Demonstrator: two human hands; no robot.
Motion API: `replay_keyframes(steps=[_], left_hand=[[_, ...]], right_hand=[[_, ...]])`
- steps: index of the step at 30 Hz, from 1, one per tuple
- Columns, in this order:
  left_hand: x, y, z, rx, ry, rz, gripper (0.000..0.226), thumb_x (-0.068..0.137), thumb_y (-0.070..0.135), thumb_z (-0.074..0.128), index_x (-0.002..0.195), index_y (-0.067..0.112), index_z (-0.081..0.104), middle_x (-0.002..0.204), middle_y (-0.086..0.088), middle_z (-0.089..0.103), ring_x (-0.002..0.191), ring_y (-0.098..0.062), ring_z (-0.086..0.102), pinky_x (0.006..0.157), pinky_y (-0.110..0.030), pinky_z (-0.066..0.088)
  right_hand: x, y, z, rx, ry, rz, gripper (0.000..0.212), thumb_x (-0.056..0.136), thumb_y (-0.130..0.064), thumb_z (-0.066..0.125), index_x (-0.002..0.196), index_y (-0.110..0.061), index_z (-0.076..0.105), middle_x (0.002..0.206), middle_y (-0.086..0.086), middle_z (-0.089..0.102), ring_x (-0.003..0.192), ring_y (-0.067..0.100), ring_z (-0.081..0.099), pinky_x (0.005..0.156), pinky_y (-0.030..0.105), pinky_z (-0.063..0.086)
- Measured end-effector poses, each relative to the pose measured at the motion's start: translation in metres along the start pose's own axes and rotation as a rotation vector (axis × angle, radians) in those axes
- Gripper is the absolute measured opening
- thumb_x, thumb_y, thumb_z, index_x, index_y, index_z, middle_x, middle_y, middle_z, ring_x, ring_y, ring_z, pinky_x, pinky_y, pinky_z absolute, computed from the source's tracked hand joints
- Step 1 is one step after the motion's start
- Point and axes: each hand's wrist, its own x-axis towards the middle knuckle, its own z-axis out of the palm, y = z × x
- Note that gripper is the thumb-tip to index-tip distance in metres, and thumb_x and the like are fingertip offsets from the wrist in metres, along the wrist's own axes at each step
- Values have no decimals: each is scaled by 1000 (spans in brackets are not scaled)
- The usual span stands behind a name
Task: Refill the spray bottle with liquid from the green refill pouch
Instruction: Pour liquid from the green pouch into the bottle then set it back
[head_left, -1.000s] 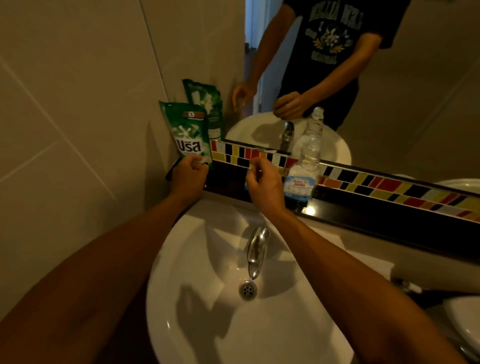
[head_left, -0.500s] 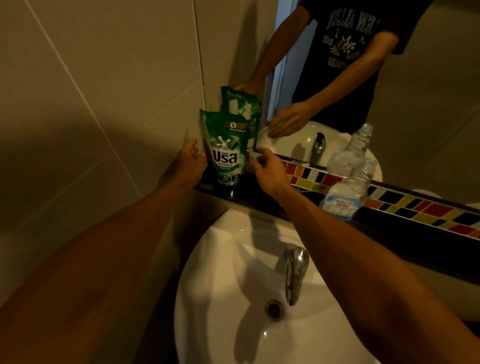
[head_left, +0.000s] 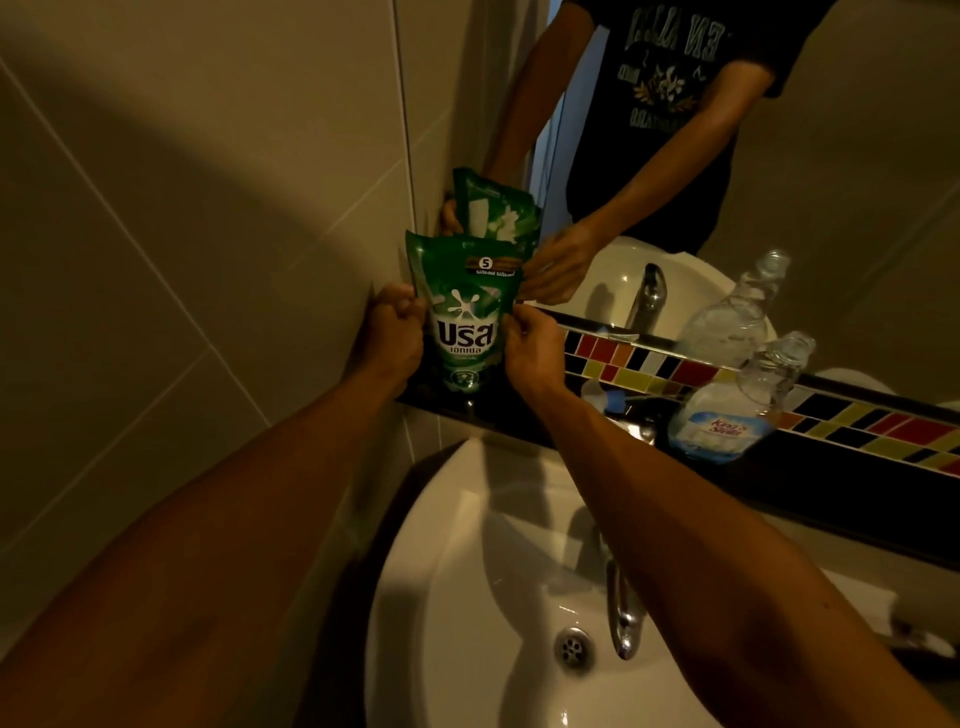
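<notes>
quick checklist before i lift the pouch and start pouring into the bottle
1. Both hands on pouch: ok. Left hand and right hand pinch the sides of the green refill pouch.
2. Pouch upright: ok, it stands on the dark ledge.
3. Pouch opened: cannot tell; its top looks intact.
4. Bottle uncapped: ok, the clear bottle shows an open neck.
5. Bottle steady: not ok, no hand holds it.
6. Spill area: ok, the sink lies below.
</notes>
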Motion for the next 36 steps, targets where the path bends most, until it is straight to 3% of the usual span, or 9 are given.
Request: replay_keyframes(steps=[3,8,12,15,20,22,24,27,36], left_hand=[[-2,-6,0,59,-23,42,10,88,49,46,88,42,53,84,3,66,82,-27,65,76,-56,56],[-37,19,11,-37,-96,198,8,105,19,42,106,18,49,95,2,66,86,-13,63,75,-31,54],[-59,39,24,-145,-172,152,19,105,17,40,96,30,51,99,-3,68,86,-16,66,75,-35,57],[-81,59,33,-156,-255,156,21,104,25,41,93,39,53,110,-3,70,105,-24,68,90,-48,57],[-128,102,55,-251,-367,176,13,105,18,40,100,24,50,112,-7,71,104,-24,69,88,-47,58],[-145,118,64,-279,-395,168,10,105,17,40,105,18,49,111,-6,71,101,-26,69,85,-52,55],[-159,133,72,-301,-421,138,11,105,18,39,112,14,47,111,-4,71,105,-28,69,90,-56,53],[-179,155,84,-326,-453,92,10,104,19,40,109,19,49,120,-8,68,112,-32,67,95,-58,52],[-210,189,105,-240,-463,-18,13,103,14,38,108,21,48,116,-9,65,104,-36,67,91,-62,52]], right_hand=[[-3,3,1,20,47,6,21,107,-13,50,95,-11,66,85,-3,67,78,6,63,72,26,54],[-19,5,-16,29,119,16,20,106,-13,51,101,-6,69,91,2,70,80,6,64,69,20,50],[-42,-1,-45,64,189,-18,20,106,-11,52,97,-1,66,90,8,70,83,18,66,74,28,56],[-64,-9,-74,90,211,-45,17,107,-11,50,96,-7,61,88,2,66,79,6,61,67,13,51],[-103,-22,-125,203,251,-80,14,111,-17,44,113,-8,55,100,-1,67,85,-6,65,72,13,55],[-115,-25,-144,228,247,-72,15,112,-24,40,116,-14,50,106,1,67,97,3,67,85,29,59],[-128,-27,-161,291,186,-59,23,112,-33,37,130,-23,45,127,4,65,114,14,66,97,41,58],[-146,-25,-183,401,79,-69,49,111,-40,37,158,-35,25,152,-5,48,132,10,55,98,29,54],[-180,-23,-222,356,-36,-139,101,99,-9,67,163,-41,-3,153,0,52,131,10,60,102,35,57]])
